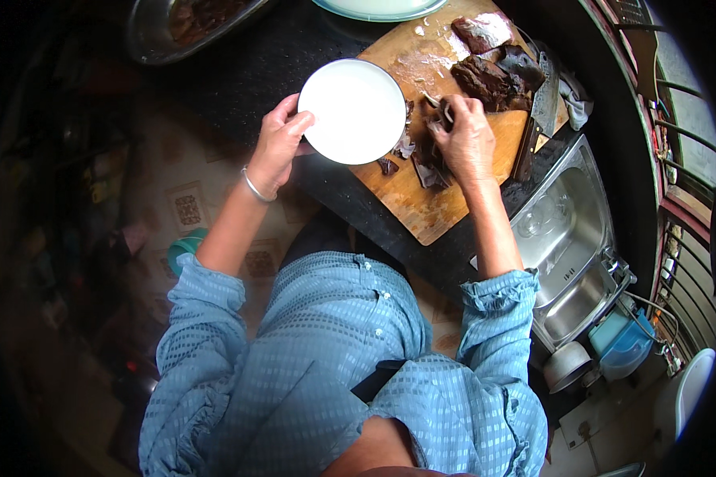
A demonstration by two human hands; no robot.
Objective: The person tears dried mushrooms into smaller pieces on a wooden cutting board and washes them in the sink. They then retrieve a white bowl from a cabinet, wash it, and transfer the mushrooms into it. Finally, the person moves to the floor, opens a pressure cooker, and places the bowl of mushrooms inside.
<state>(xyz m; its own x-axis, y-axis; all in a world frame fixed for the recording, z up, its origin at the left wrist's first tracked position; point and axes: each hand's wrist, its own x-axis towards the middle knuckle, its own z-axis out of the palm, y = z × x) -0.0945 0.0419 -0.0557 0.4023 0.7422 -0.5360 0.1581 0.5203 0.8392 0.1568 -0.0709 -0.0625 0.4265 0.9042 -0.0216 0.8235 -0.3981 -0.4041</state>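
Observation:
My left hand [283,140] grips the rim of a round white bowl or dish [355,111], held over the left edge of a wooden cutting board [435,214]. On the board, my right hand [465,134] has its fingers closed around dark pieces of what looks like cured meat; part of them is hidden under the palm. Cut dark scraps [426,170] lie beside and below that hand. Larger dark chunks of meat [492,80] rest at the board's upper right, with a cleaver [543,107] lying along its right edge.
A steel double sink [573,238] is set in the counter at right, near a barred window. A metal basin [149,36] holding dark pieces stands at upper left. A pale round dish with a teal rim [382,12] is at the top. A grey cloth [576,101] lies beyond the cleaver.

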